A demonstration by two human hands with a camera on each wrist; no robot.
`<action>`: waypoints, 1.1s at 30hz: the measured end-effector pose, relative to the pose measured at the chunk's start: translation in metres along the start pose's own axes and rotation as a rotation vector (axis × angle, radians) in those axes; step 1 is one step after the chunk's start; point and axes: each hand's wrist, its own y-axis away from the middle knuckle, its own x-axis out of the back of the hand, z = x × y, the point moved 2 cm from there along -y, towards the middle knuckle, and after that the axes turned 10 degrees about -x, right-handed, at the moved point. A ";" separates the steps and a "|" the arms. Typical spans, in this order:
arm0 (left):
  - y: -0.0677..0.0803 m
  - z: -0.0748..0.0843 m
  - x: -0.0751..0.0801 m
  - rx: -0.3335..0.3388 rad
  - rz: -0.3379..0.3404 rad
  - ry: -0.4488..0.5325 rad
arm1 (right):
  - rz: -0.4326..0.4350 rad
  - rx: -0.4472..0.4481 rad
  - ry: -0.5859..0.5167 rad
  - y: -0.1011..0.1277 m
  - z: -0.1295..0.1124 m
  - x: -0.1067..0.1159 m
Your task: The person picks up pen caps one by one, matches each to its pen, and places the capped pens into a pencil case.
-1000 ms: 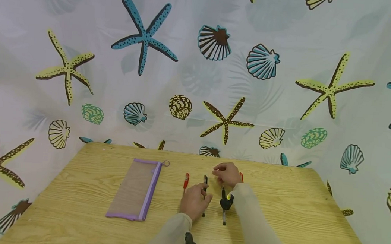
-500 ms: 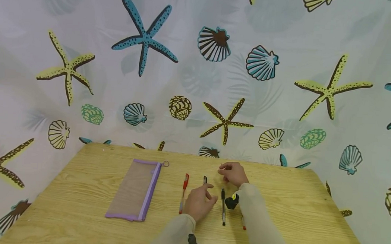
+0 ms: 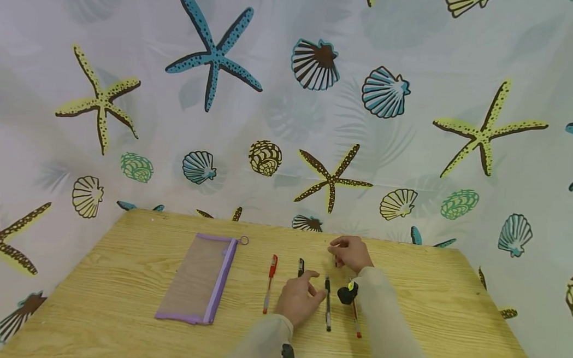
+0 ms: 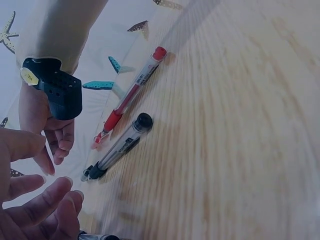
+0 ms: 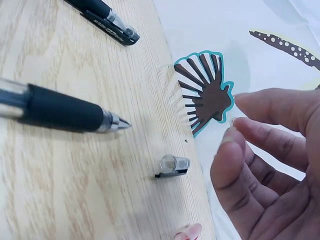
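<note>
Several pens lie side by side on the wooden table (image 3: 407, 296). From the left they are a red pen (image 3: 269, 283), a black pen (image 3: 301, 267) half hidden by my left hand (image 3: 316, 285), a second black pen (image 3: 327, 304) and a second red pen (image 3: 356, 320) beside my right sleeve. My left hand (image 4: 47, 200) hovers with relaxed, spread fingers and holds nothing. Farther back, my right hand (image 3: 335, 251) is loosely curled and empty. In the right wrist view a small clear pen cap (image 5: 172, 166) lies on the wood just under the right hand (image 5: 240, 130), near a black pen's bare tip (image 5: 112, 121).
A flat purple-edged mesh pencil pouch (image 3: 196, 286) lies to the left of the pens, with its zip ring at the far end. A curtain printed with starfish and shells (image 3: 292, 92) hangs close behind the table's far edge.
My right hand has drifted right and slightly back, uncovering the red pen by its wrist. My left hand has slid right, off the half-hidden black pen and towards the second black pen.
</note>
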 end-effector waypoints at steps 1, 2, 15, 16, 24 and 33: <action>0.000 0.000 -0.001 0.002 -0.005 -0.001 | 0.000 -0.003 -0.002 0.000 0.001 0.001; 0.000 0.000 -0.002 0.003 -0.009 -0.001 | 0.001 -0.011 -0.006 0.000 0.001 0.002; 0.000 0.006 -0.010 -0.006 -0.003 -0.024 | 0.031 -0.037 0.051 0.000 0.004 0.010; 0.001 0.007 -0.011 -0.004 -0.002 -0.028 | 0.033 -0.037 0.052 -0.001 0.005 0.010; 0.000 0.010 -0.015 0.037 -0.022 -0.029 | 0.033 -0.063 0.065 -0.004 0.008 0.010; 0.001 0.010 -0.018 0.053 -0.031 -0.037 | 0.010 -0.111 0.072 -0.014 0.015 0.009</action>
